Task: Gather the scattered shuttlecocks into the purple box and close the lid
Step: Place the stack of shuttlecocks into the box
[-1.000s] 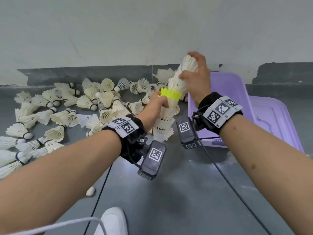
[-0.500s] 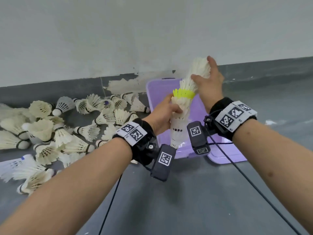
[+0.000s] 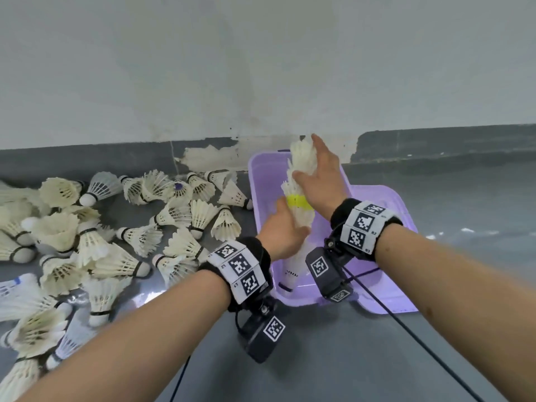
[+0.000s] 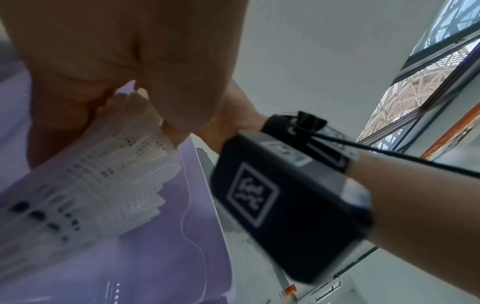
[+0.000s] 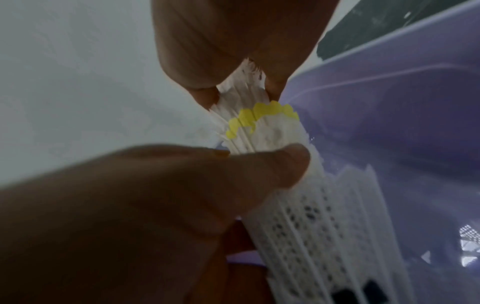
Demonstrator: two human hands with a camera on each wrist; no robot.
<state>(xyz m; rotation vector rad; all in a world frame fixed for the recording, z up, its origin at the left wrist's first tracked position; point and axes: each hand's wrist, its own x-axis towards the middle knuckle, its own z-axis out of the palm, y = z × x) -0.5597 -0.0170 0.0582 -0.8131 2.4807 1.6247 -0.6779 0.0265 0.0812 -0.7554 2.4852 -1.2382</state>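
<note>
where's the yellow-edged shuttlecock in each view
Head: yellow-edged shuttlecock mid-stack, centre, between both hands over the purple box.
Left wrist: not visible; only the stack's white lower part.
Right wrist: upper centre, above the left hand's thumb.
Shared landmark: the purple box.

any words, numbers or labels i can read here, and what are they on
No text can be read with confidence.
Black-and-white square code tags on the left wristband: patterns, not words; the tiny characters beside them are too small.
Tags on the right wristband: likewise too small.
Dark print on the white nested shuttlecock stack, near its lower end: blurred.
Blue marks on a loose white shuttlecock at far left: illegible.
The purple plastic box: no visible lettering.
</note>
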